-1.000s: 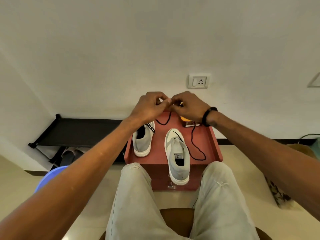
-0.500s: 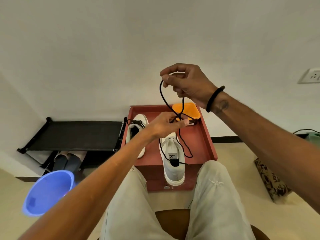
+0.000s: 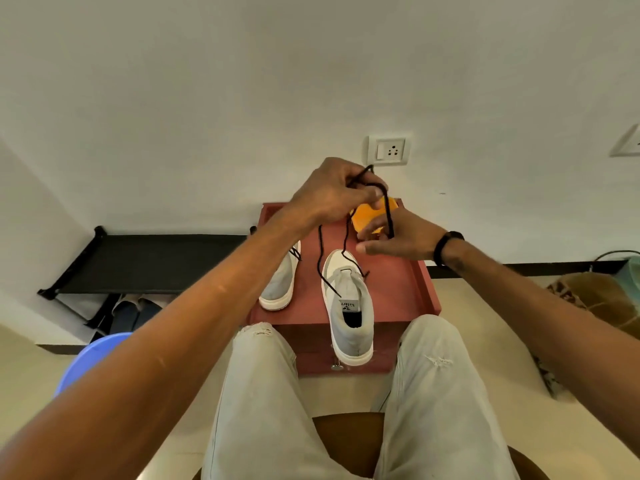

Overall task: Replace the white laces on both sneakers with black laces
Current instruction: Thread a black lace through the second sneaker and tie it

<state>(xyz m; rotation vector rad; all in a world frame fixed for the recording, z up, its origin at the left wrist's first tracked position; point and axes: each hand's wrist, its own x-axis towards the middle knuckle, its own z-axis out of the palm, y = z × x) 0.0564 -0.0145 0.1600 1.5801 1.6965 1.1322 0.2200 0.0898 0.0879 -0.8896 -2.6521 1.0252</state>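
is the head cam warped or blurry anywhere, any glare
Head view: wide-angle warp stretches both forearms at the lower corners and bends the shoe rack; soft, even light, no glare; the black lace, left hand and right hand look slightly soft.

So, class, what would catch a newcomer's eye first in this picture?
The two bare hands, left hand and right hand, meeting mid-frame and holding a thin black lace. Its strands trail down to the grey-and-white sneaker lying on the red wooden table below. A second grey sneaker lies left of it.
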